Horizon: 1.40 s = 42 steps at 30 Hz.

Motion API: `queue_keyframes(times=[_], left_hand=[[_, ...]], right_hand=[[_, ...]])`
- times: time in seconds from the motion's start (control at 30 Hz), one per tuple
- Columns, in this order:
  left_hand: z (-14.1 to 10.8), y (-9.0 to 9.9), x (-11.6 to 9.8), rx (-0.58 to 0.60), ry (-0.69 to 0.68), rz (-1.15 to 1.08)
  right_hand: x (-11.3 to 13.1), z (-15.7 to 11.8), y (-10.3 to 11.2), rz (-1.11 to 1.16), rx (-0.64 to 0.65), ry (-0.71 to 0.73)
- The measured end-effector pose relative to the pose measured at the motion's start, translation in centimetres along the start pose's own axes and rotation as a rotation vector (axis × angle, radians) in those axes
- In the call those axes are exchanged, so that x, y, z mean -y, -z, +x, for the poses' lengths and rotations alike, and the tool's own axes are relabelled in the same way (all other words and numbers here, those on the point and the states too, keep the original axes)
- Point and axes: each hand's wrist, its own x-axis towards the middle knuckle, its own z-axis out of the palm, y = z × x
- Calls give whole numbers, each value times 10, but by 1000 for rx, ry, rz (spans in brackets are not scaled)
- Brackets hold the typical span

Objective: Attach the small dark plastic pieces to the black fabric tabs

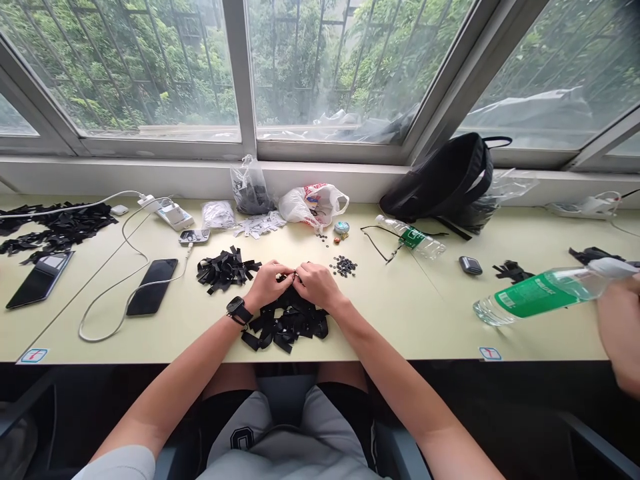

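My left hand (271, 283), with a black watch (239, 309) on its wrist, pinches what looks like a black strip. Against its fingertips, my right hand (316, 285) is closed too; the small thing between its fingers is mostly hidden. Both hands are just above the table, over a loose pile of black strips (290, 327), some with shiny dots. A second heap of black strips (227, 269) lies left of my hands. To the right is a cluster of small round black pieces (344, 266).
Behind my hands stand a bag of dark pieces (250, 190) and a white plastic bag (313, 205). Glasses (387, 248) and a lying bottle (415, 239) are at right. Another person's hand (620, 327) holds a green-labelled bottle (540, 293). A cabled phone (153, 287) lies left.
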Motion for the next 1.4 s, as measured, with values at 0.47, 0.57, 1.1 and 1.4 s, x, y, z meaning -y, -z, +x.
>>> queue_keyframes(times=[0.47,0.57,1.1,1.4], left_hand=[[-1,2,-3,52,-5,18],[-1,2,-2,35,2,1],[-1,3,-2,20,40,-74],[1,2,-1,-4,44,-94]], right_hand=[[4,-3,-7,-35,56,13],[5,-2,-7,-27,59,23],[7,-2,-8,-26,59,33],[6,-4,-6,53,-40,-10]])
